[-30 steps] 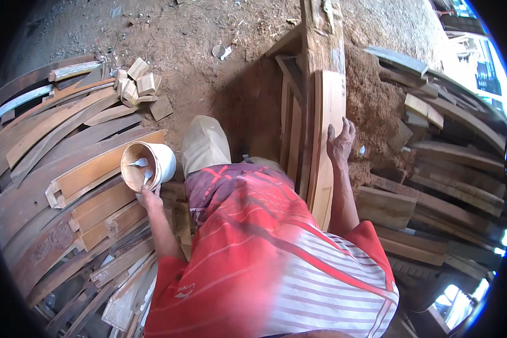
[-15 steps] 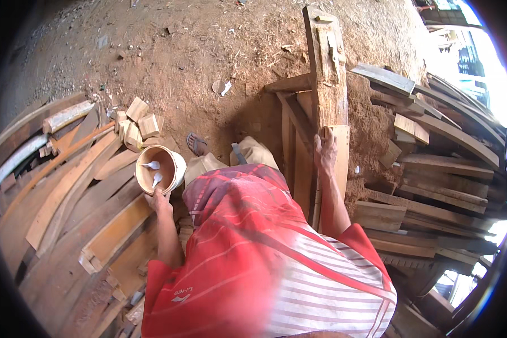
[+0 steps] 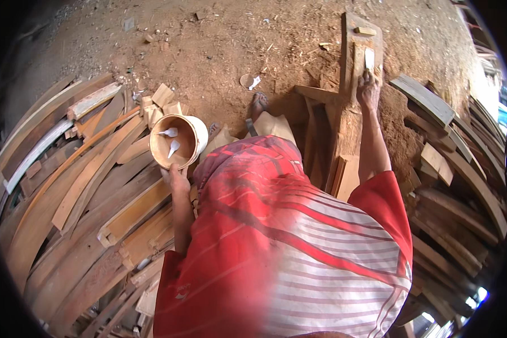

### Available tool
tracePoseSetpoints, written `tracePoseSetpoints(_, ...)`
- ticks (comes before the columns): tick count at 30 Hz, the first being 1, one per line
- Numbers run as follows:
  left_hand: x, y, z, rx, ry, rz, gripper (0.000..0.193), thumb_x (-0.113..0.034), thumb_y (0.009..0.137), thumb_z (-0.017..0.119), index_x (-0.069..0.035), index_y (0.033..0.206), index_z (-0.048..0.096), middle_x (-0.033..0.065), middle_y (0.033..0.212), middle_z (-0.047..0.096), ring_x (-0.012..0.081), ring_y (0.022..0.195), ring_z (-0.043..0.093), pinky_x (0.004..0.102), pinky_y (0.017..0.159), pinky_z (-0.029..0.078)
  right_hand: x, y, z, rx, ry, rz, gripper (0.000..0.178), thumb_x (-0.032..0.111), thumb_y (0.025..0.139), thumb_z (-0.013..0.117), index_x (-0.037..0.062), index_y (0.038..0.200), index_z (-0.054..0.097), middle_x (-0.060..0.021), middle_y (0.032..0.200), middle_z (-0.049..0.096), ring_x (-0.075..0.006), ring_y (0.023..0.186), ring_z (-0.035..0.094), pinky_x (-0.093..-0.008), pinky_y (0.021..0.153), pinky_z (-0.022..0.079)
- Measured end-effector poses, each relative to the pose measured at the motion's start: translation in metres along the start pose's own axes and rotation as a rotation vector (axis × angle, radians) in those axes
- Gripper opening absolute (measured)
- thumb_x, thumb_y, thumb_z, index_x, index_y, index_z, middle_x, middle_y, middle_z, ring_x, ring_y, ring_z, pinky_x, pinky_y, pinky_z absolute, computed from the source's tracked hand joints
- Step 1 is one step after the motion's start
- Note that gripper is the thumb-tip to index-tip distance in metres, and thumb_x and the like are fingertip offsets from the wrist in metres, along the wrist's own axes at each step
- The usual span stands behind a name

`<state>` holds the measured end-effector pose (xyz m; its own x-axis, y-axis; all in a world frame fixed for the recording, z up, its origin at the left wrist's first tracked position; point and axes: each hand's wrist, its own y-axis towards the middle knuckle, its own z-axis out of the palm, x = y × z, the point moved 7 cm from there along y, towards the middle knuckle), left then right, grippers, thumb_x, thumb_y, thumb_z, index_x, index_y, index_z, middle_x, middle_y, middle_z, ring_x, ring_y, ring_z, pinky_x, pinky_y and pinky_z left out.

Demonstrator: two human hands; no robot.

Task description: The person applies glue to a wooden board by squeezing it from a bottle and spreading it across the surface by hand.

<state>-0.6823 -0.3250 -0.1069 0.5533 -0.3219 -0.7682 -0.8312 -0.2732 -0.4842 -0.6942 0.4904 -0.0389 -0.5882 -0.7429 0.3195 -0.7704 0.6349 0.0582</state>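
Note:
My left hand [image 3: 177, 179] grips the near rim of a pale round bucket [image 3: 196, 137], its opening tipped toward me. Inside the bucket lie two small white pointed pieces [image 3: 173, 148], too small to name surely. My right hand [image 3: 368, 92] reaches forward over a narrow wooden bench [image 3: 348, 135], fingers closed at the near end of a flat, pale-bladed scraper [image 3: 369, 58]. The blade points away from me along the rough bench top. A small wood block [image 3: 365, 31] sits at the bench's far end.
Stacked boards [image 3: 90, 191] fill the left side, with several cut wood blocks [image 3: 162, 96] beyond the bucket. More planks [image 3: 434, 163] are piled to the right of the bench. Dirt ground [image 3: 231, 45] with wood shavings lies ahead.
My right hand has moved forward along the bench, from resting on its near part to the scraper lying farther up. My left hand still holds the bucket. The whole view has shifted.

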Motion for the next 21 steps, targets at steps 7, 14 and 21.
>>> tracePoseSetpoints(7,-0.095,-0.035,0.057,-0.121,-0.262,-0.134,0.075,-0.011,0.093,0.061,-0.01,0.161,0.029,0.0175,0.149,0.048,0.0346,0.133,0.055,0.0527,0.109,0.053,-0.048,0.022,0.014,-0.071,-0.01,0.032,0.027,0.016,0.094,0.064,0.002,0.116,0.063,-0.0247,0.11,0.067,-0.0424,0.109,0.06,-0.0506,0.097,0.048)
tracePoseSetpoints(14,-0.122,-0.033,0.1,-0.146,-0.387,-0.164,0.088,-0.003,0.09,0.062,-0.014,0.167,0.023,0.0158,0.156,0.046,0.0322,0.136,0.055,0.0515,0.11,0.051,0.129,-0.021,-0.015,-0.008,0.548,-0.175,0.036,-0.004,0.094,0.06,0.0034,0.129,0.063,-0.0145,0.11,0.069,-0.0258,0.095,0.066,-0.0395,0.083,0.056)
tracePoseSetpoints(21,-0.097,-0.003,0.136,-0.106,-0.305,-0.125,0.088,-0.004,0.087,0.065,-0.011,0.167,0.028,0.0173,0.162,0.04,0.0262,0.143,0.047,0.0392,0.117,0.041,0.37,-0.148,0.045,0.776,0.491,-0.823,0.058,0.015,0.087,0.075,0.0094,0.143,0.057,-0.0203,0.117,0.069,-0.0376,0.112,0.068,-0.0466,0.1,0.054)
